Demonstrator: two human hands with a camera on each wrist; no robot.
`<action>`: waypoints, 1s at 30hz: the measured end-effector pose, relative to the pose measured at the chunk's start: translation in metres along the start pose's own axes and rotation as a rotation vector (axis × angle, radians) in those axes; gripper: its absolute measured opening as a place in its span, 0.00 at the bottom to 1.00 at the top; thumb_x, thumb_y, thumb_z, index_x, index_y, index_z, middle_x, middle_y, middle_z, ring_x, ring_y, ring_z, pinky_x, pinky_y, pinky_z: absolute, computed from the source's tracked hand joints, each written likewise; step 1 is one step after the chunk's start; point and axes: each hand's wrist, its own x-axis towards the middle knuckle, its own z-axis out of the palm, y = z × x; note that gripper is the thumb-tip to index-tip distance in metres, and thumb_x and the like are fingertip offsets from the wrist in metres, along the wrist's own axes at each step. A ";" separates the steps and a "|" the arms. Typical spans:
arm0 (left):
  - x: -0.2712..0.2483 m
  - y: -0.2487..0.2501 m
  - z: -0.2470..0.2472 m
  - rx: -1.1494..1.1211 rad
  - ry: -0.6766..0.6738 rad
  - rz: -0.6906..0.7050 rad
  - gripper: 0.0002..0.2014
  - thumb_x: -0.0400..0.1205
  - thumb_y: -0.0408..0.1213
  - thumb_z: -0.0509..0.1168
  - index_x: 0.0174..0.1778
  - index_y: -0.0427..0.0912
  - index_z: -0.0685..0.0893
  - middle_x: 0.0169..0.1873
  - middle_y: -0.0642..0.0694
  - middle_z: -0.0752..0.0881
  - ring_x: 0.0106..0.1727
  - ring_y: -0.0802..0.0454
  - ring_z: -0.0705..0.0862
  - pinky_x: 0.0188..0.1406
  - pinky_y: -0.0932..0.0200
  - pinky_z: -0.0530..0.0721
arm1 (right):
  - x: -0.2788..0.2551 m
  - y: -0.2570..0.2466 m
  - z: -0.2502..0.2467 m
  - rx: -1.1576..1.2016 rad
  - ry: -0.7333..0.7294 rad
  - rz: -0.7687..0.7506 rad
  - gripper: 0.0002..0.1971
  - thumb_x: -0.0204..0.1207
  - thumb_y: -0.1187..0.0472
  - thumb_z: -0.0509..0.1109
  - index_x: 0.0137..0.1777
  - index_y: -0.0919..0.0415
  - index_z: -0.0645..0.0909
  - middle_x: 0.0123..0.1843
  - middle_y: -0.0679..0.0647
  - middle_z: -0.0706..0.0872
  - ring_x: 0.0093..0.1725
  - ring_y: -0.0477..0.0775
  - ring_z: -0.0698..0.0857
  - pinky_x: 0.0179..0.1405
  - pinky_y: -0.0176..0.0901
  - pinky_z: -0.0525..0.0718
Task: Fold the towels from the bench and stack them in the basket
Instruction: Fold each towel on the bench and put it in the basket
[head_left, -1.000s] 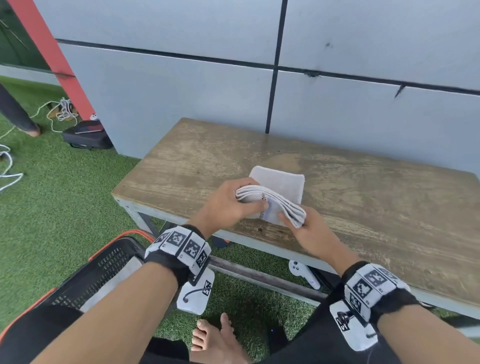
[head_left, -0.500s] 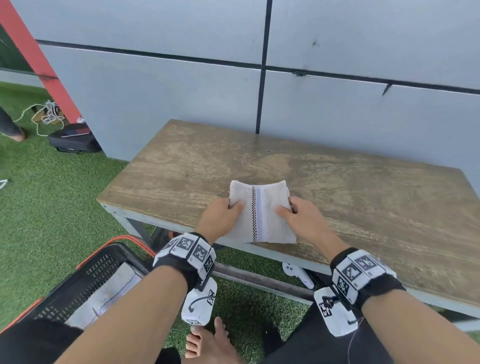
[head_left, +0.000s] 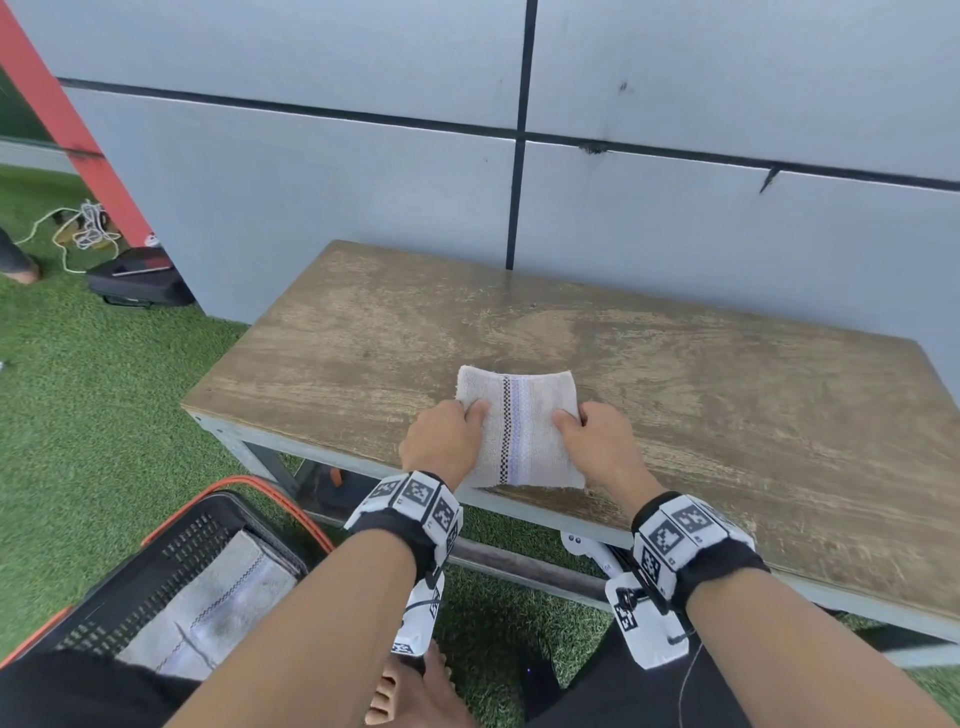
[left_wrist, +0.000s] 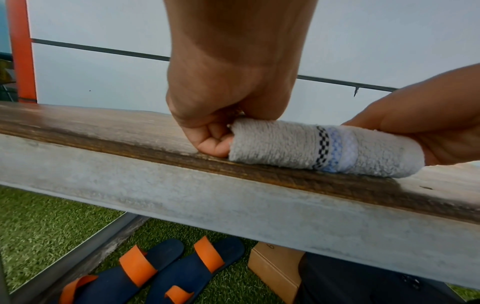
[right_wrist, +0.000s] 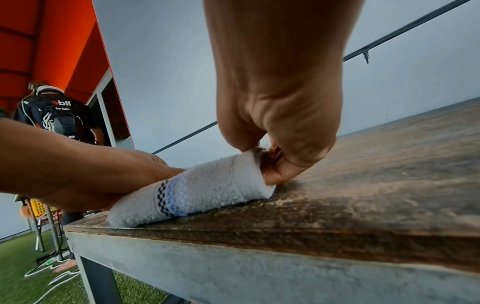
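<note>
A folded white towel (head_left: 519, 431) with a checked and blue stripe lies flat near the front edge of the wooden bench (head_left: 727, 395). My left hand (head_left: 444, 441) grips its left edge, thumb on top and fingers curled under, as the left wrist view shows (left_wrist: 215, 131). My right hand (head_left: 597, 441) grips the right edge the same way (right_wrist: 275, 160). The towel (left_wrist: 324, 150) (right_wrist: 202, 193) rests on the wood between both hands. A black basket with an orange rim (head_left: 171, 540) stands on the grass at lower left, with a folded towel (head_left: 213, 608) inside.
A grey panel wall (head_left: 519, 156) backs the bench. Sandals (left_wrist: 145, 271) and a cardboard box (left_wrist: 275, 267) lie under the bench. A black case (head_left: 135, 275) and cables (head_left: 83, 228) sit on the grass at left. Another person (right_wrist: 57, 119) stands far off.
The towel was being folded over a second ago; it now lies flat as a folded square, and both hands hold its side edges.
</note>
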 end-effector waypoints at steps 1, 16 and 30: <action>0.000 0.001 0.000 -0.011 0.000 -0.010 0.25 0.88 0.62 0.50 0.35 0.47 0.75 0.37 0.46 0.84 0.42 0.43 0.85 0.52 0.41 0.87 | 0.000 0.000 0.001 -0.005 0.013 0.006 0.20 0.86 0.50 0.63 0.35 0.58 0.65 0.33 0.52 0.73 0.30 0.51 0.73 0.27 0.43 0.67; -0.025 -0.011 0.023 0.315 -0.081 0.480 0.30 0.90 0.60 0.36 0.89 0.55 0.47 0.89 0.56 0.43 0.89 0.55 0.38 0.86 0.35 0.44 | -0.021 0.014 0.009 -0.602 -0.101 -0.485 0.29 0.90 0.42 0.40 0.90 0.47 0.47 0.91 0.43 0.41 0.88 0.44 0.36 0.88 0.62 0.43; -0.015 -0.018 -0.014 0.243 0.305 0.123 0.25 0.84 0.59 0.59 0.62 0.40 0.73 0.65 0.40 0.73 0.64 0.41 0.76 0.65 0.45 0.77 | -0.032 -0.020 -0.004 -0.696 0.074 -0.486 0.14 0.83 0.48 0.56 0.49 0.54 0.80 0.50 0.49 0.82 0.53 0.54 0.82 0.71 0.58 0.76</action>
